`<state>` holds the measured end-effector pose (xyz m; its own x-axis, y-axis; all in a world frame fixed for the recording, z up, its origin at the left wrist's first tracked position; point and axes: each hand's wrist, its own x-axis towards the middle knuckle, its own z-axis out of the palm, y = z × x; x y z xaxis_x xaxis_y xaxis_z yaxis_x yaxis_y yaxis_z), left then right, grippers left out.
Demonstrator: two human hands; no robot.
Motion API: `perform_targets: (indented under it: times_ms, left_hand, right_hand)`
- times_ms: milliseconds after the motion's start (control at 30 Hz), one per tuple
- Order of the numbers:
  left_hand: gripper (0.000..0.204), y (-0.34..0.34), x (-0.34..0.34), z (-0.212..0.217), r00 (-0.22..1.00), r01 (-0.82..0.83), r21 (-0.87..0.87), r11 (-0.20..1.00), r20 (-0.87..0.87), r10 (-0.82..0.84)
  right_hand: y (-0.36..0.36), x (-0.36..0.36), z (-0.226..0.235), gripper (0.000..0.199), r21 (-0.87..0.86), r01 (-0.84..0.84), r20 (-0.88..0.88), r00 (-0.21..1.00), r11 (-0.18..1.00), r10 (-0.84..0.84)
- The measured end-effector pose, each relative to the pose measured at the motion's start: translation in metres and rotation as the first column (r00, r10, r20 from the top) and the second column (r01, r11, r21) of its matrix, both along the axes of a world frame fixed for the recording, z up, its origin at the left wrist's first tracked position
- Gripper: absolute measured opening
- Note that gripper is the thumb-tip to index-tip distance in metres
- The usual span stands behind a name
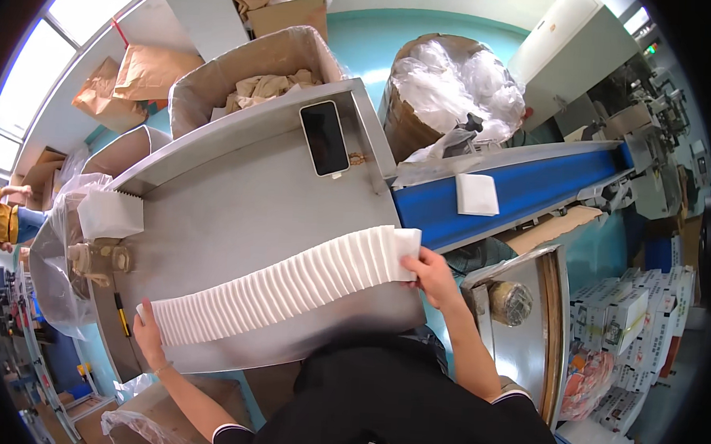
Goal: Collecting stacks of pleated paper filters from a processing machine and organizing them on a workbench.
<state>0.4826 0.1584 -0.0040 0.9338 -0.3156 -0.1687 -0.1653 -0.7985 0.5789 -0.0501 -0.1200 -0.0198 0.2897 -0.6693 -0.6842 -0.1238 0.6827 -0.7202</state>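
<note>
A long, slightly curved row of white folded napkins (265, 296) stands on edge across the metal tray table (237, 201), close to my body. My left hand (150, 336) grips the row's left end, its fingers pressed against the outermost napkin. At the other end, my right hand (432, 278) pinches the last white napkin (407, 248), which sits a little higher and flatter than the others. One more folded white napkin (477, 195) lies flat on the blue conveyor belt (427, 209), apart from both hands.
A phone (324, 138) lies at the table's far side. A white stack (111, 214), a tape roll (114, 259) and a yellow-black marker (122, 315) are at the left. Beyond stand cardboard bins (190, 96) and a bin of plastic film (457, 83). Another person (10, 216) is far left.
</note>
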Motion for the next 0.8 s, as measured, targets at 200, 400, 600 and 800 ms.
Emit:
perform_targets:
  times_ms: [200,400,600,800]
  left_hand:
    - [0.070,-0.008,-0.017,0.004,0.998,-0.023,-0.039,0.999,0.054,0.025]
    - [0.071,-0.010,-0.024,0.010,0.999,-0.028,-0.032,0.999,0.020,0.029]
    - [0.073,-0.007,-0.025,0.002,0.996,-0.075,-0.027,0.997,0.039,0.076]
    - [0.073,-0.002,-0.028,0.000,0.996,-0.072,-0.047,0.996,0.051,0.074]
  right_hand:
    - [-0.002,0.030,-0.004,0.039,-0.364,0.069,-0.111,0.987,0.929,-0.117]
    - [-0.001,0.029,-0.002,0.034,-0.274,-0.017,-0.042,0.999,0.962,0.006]
    - [-0.010,0.013,0.013,0.036,-0.175,-0.285,-0.146,0.954,0.943,0.261]
    - [-0.007,0.029,-0.001,0.034,0.051,0.226,0.162,0.959,0.973,-0.231]
